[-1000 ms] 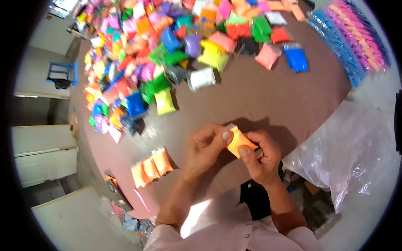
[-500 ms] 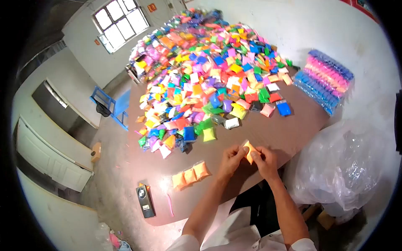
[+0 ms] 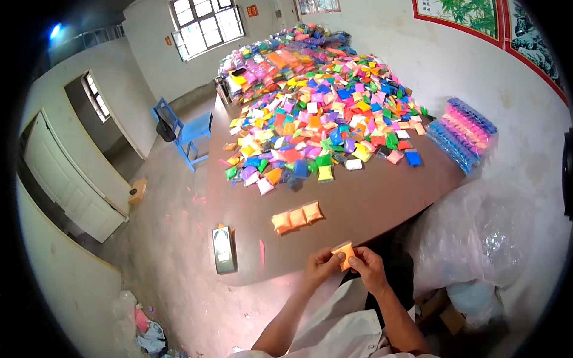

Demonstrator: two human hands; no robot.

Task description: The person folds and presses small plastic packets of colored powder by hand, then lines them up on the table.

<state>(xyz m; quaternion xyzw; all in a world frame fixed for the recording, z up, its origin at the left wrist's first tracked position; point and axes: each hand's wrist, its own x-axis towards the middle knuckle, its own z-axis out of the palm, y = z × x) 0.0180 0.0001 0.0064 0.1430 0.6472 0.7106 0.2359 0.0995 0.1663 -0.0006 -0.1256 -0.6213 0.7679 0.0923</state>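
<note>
Between both hands is a small orange packet in clear film, held just off the table's near edge. My left hand pinches its left side, and my right hand grips its right side with the thumb on the front. A joined strip of orange packets lies flat on the brown table, ahead and to the left of my hands. Beyond it spreads a large heap of small colourful packets. What is inside the packets cannot be made out clearly.
A black device and a thin pink strip lie at the table's left corner. Bundled packets in blue and pink rows rest at the right edge. A big clear plastic bag stands on the right. A blue chair is beyond the left side.
The camera view has shifted, so the table sits differently in it. Both hands have drawn back toward my body with the orange packet, which they still hold.
</note>
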